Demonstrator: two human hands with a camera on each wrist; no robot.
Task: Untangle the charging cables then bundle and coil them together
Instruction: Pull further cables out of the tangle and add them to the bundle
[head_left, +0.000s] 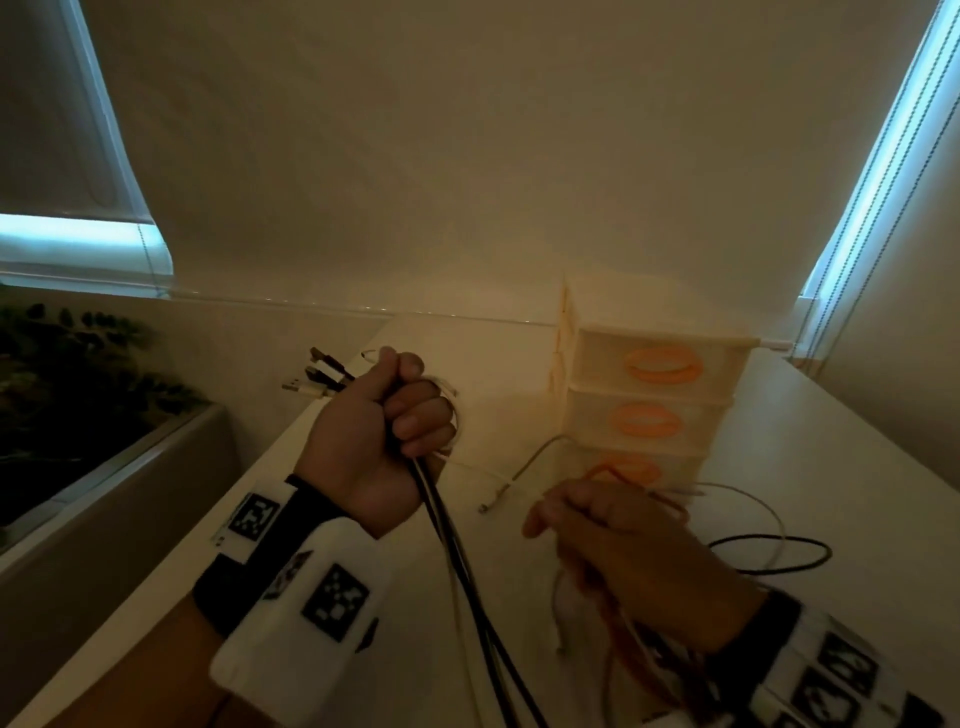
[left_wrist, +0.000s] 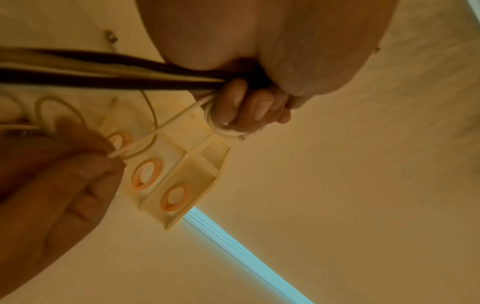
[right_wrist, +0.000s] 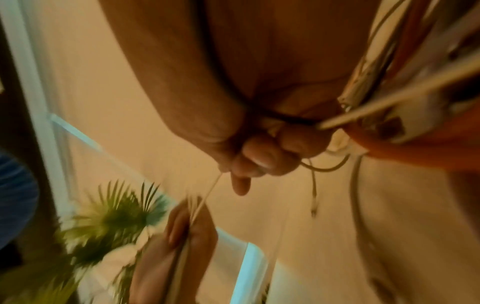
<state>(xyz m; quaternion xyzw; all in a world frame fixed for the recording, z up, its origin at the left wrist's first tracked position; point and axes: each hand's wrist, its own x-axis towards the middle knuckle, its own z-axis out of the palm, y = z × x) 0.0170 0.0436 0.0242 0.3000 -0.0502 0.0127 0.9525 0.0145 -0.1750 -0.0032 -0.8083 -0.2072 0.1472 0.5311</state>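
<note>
My left hand is raised above the white table, fisted round a bundle of black and white charging cables. Their USB plugs stick out to the left of the fist. In the left wrist view a white cable loop curls round the left fingers. My right hand is lower and to the right, fingers curled round white and orange cables. A thin white cable runs taut from it toward the left hand. Loose black and white cable loops lie on the table at the right.
A cream three-drawer organiser with orange handles stands on the table behind my right hand. A planter with dark foliage sits left of the table. Window blinds with bead cords hang at the right.
</note>
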